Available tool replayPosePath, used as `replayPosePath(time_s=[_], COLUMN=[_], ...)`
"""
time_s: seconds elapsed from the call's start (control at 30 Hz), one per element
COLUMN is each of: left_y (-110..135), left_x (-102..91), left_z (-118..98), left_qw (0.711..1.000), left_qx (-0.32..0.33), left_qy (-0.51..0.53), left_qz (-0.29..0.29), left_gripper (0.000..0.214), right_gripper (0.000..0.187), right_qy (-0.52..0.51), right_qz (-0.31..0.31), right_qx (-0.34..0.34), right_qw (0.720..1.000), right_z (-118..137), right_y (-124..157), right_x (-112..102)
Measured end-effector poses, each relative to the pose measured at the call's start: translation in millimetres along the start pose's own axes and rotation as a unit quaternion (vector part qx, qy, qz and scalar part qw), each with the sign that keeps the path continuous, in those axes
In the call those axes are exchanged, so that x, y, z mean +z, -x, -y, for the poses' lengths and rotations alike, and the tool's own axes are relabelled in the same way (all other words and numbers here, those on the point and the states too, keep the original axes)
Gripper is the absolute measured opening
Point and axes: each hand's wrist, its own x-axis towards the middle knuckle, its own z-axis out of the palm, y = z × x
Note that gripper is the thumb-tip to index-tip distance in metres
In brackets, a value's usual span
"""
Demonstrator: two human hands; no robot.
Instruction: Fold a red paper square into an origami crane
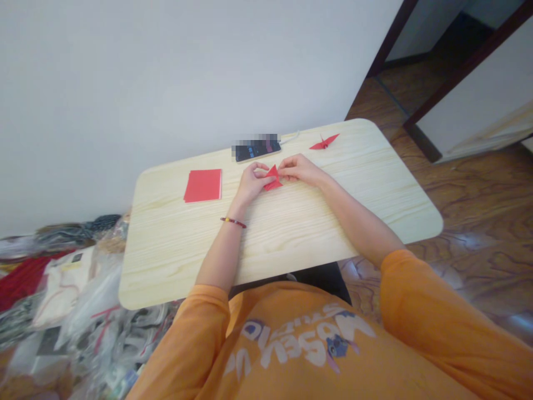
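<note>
Between my hands sits a partly folded piece of red origami paper point(273, 178), pinched from both sides. My left hand point(251, 183) grips its left side with the fingertips, and my right hand point(298, 170) holds its right side. A finished red paper crane point(323, 143) lies near the far edge of the pale wooden table point(183, 261). To the left of my left hand rests a neat stack of square red paper point(202, 185). A black smartphone point(255, 149) lies just beyond my hands, with a white cable leading from it.
The table's far side stands against a white wall. A wooden floor lies to the right, with a door frame at the upper right. Plastic bags, cloth and assorted clutter are heaped on the floor at the lower left.
</note>
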Motion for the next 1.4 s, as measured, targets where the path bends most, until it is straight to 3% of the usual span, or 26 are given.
replayPosePath(time_s=[0.4, 0.73, 1.17, 1.4], left_y=[-2.0, -2.5, 1.0, 0.5], left_x=[-1.8, -4.4, -4.5, -5.8], left_z=[4.4, 2.7, -3.0, -0.9], left_qw=[1.0, 0.999, 0.997, 0.996], left_qx=[0.029, 0.007, -0.014, -0.015], left_qy=[-0.002, -0.026, -0.037, -0.029], left_qz=[0.003, 0.034, 0.066, 0.08], left_gripper=[0.037, 0.038, 0.036, 0.037], right_gripper=[0.01, 0.007, 0.011, 0.015], right_qy=[0.067, 0.096, 0.025, -0.019], right_qz=[0.009, -0.035, -0.046, -0.091], right_qx=[-0.005, -0.025, -0.037, -0.044], right_qw=[0.998, 0.994, 0.998, 0.995], right_z=[-1.0, -7.3, -7.5, -4.5], right_y=[2.3, -1.9, -3.4, -4.5], right_x=[-1.3, 1.2, -3.0, -1.5])
